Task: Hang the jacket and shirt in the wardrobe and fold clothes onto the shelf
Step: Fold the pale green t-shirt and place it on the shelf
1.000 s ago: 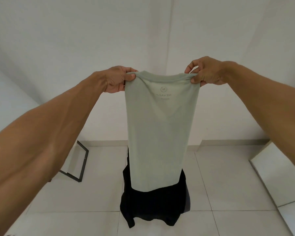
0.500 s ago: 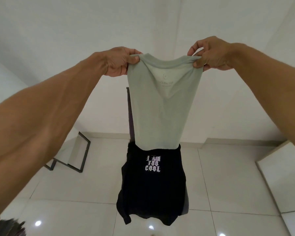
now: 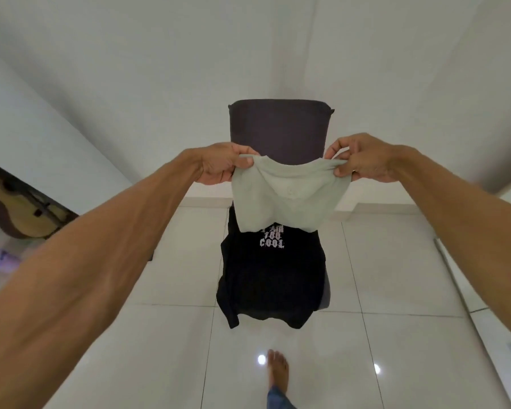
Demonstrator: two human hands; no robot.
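Note:
A pale green T-shirt (image 3: 289, 196) hangs between my two hands at chest height, doubled so that only a short length shows. My left hand (image 3: 222, 166) pinches its top left corner and my right hand (image 3: 363, 160) pinches its top right corner. Below and behind it a black T-shirt (image 3: 272, 278) with white lettering lies spread over the seat of a dark grey chair (image 3: 281, 128), whose backrest stands above the green shirt.
The floor is glossy white tile (image 3: 396, 335). A bare foot (image 3: 278, 367) stands on it below the chair. A guitar (image 3: 15, 208) leans at the left wall. White panels (image 3: 490, 326) lie along the right edge.
My hands have come down from high up to chest height. The green shirt now hangs much shorter, and the chair's backrest and the black shirt's lettering show.

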